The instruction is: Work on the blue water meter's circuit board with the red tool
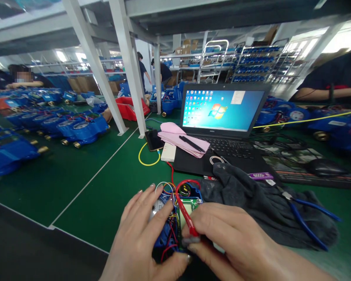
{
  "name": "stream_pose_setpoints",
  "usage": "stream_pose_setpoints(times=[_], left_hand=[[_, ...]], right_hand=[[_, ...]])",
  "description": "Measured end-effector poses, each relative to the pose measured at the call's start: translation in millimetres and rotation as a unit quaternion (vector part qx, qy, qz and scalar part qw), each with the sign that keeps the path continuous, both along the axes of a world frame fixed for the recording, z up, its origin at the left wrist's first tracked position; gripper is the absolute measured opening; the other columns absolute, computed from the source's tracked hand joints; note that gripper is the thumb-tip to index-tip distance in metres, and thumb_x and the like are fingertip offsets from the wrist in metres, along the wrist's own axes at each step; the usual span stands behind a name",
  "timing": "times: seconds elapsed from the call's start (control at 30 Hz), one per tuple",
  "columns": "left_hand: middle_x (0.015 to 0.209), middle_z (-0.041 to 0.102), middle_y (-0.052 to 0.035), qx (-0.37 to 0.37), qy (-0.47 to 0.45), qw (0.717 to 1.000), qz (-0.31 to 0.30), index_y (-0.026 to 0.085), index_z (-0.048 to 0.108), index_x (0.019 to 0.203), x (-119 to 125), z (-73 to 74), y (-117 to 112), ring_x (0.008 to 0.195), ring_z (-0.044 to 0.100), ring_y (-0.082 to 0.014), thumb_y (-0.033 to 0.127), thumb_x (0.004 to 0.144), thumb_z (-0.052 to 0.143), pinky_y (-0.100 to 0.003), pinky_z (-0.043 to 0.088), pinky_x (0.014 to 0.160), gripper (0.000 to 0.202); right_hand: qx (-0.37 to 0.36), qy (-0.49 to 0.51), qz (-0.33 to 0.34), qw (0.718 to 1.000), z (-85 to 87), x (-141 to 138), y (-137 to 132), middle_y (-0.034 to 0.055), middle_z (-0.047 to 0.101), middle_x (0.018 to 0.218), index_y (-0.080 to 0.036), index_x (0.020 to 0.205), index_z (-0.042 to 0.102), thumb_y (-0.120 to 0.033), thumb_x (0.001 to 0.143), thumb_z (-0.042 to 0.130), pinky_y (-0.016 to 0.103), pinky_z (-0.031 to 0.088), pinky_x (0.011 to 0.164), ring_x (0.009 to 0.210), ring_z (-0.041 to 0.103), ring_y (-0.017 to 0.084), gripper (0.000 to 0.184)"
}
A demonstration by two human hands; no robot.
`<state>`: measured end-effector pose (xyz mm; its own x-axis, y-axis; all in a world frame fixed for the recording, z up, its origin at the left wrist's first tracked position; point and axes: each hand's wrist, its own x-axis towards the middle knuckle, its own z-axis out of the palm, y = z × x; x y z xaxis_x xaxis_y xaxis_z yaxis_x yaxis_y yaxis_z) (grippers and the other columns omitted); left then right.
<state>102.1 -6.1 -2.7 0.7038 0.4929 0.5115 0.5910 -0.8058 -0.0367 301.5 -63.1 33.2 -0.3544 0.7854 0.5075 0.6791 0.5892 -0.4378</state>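
Note:
A blue meter housing (163, 237) with its inside exposed lies in front of me at the table's near edge. It shows a green circuit board with a pale display (185, 214), a round black part (185, 190) and several thin coloured wires. Across its left side rests my left hand (144, 230), fingers spread along the far part and thumb at the near edge, holding it. My right hand (225, 230) is closed in a pinch on the end of a thick red cable (183, 208), over the board. The dark tip at that end is partly hidden by the fingers.
Beyond the meter stands an open laptop (216, 152) with pink papers (183, 142) and black pens on it. A phone (154, 139) lies left of it. Blue-handled pliers (300, 214) rest on a dark cloth (251, 207) at right. Blue meters (84, 127) line the left; people work around.

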Motion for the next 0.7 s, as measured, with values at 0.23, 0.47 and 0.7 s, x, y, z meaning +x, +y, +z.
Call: stream_pose_setpoints(times=[0.23, 0.47, 0.7], left_hand=[[0.136, 0.05, -0.0146, -0.022, -0.016, 1.0, -0.003, 0.014, 0.051, 0.124, 1.7, 3.1, -2.8, 0.125, 0.047, -0.0308, 0.033, 0.074, 0.056, -0.052, 0.05, 0.095, 0.054], [0.141, 0.044, -0.0129, -0.107, -0.023, 0.994, 0.0, 0.017, 0.046, 0.13, 1.2, 3.9, -5.6, 0.132, 0.038, -0.0314, 0.036, 0.077, 0.059, -0.057, 0.04, 0.103, 0.057], [0.143, 0.041, -0.01, -0.143, -0.026, 0.989, 0.006, 0.019, 0.044, 0.132, 1.7, 5.3, -7.9, 0.134, 0.035, -0.029, 0.038, 0.079, 0.059, -0.056, 0.034, 0.107, 0.058]], right_hand=[[-0.025, 0.006, 0.022, 0.999, -2.0, -0.5, 1.8, 0.0038, 0.061, 0.076, -0.015, 0.084, 0.058, -0.014, 0.093, 0.044, 0.026, 0.05, 0.068, 0.072, 0.06, 0.016, 0.018], [-0.032, 0.034, 0.059, 0.997, -7.3, 0.8, 5.0, 0.0019, 0.057, 0.074, -0.015, 0.084, 0.054, -0.01, 0.091, 0.046, 0.025, 0.042, 0.06, 0.065, 0.05, 0.013, 0.011], [-0.044, 0.028, 0.061, 0.997, -7.7, 2.7, 4.8, 0.003, 0.058, 0.076, -0.013, 0.09, 0.055, -0.01, 0.091, 0.049, 0.025, 0.044, 0.062, 0.069, 0.052, 0.014, 0.007]])
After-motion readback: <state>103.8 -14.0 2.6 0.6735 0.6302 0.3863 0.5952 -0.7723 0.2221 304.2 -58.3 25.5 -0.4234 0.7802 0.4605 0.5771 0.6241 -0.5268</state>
